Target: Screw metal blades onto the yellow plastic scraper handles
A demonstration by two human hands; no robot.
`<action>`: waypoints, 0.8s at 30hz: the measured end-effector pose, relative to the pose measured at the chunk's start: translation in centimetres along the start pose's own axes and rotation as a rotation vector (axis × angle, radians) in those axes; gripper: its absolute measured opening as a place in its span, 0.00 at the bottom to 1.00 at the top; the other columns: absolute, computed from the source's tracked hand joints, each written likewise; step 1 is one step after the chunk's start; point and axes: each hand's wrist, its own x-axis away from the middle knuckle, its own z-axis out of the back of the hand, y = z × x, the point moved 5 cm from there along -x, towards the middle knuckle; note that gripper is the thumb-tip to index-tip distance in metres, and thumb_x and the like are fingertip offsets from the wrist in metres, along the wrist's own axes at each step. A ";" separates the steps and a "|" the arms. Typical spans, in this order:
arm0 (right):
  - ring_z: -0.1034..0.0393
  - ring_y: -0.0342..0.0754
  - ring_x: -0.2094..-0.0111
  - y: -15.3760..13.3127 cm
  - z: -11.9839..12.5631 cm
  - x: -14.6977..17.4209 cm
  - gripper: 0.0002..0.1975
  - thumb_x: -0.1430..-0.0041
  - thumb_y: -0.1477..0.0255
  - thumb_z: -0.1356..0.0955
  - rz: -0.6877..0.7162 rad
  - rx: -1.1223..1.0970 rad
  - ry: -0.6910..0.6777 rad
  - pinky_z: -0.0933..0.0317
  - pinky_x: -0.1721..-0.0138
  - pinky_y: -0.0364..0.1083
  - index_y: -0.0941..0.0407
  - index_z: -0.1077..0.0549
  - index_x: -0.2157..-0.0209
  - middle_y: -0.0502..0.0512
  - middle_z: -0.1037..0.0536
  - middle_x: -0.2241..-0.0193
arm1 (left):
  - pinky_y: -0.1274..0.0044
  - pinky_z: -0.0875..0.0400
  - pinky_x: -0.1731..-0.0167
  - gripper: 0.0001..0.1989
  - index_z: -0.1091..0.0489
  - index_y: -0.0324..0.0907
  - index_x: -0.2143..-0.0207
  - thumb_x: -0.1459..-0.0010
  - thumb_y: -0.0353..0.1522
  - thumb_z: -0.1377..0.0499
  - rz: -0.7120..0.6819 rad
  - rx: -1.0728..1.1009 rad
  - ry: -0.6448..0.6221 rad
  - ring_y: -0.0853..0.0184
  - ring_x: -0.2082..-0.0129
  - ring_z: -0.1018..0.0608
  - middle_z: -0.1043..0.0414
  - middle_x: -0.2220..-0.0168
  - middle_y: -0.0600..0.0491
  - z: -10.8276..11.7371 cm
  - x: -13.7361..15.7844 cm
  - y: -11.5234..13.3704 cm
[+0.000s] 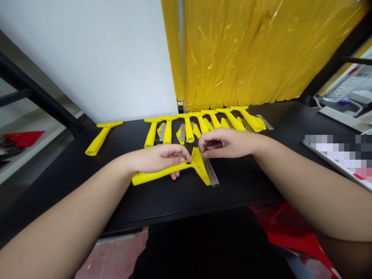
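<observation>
A yellow T-shaped scraper handle lies in my left hand, its wide head pointing right. The fingers of that hand are closed round the neck, some of them underneath. My right hand is closed, its fingertips at the upper end of a flat metal blade. This blade lies along the right edge of the scraper head, close beside it; whether it is seated there I cannot tell. Something small and dark shows within the curled right fingers.
Several yellow scraper handles stand in a row at the back of the black table, with metal blades and small yellow pieces among them. One handle lies apart at left. A yellow plastic curtain hangs behind.
</observation>
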 end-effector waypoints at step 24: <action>0.27 0.45 0.67 -2.7 -1.8 0.1 0.13 0.38 0.79 0.30 0.115 0.195 -0.103 0.36 0.62 0.44 0.54 0.15 0.56 0.53 0.16 0.63 | 0.72 0.19 0.63 0.14 0.27 0.42 0.50 0.28 0.42 0.41 -0.006 0.006 -0.013 0.66 0.66 0.17 0.23 0.61 0.52 -0.1 -0.3 -0.1</action>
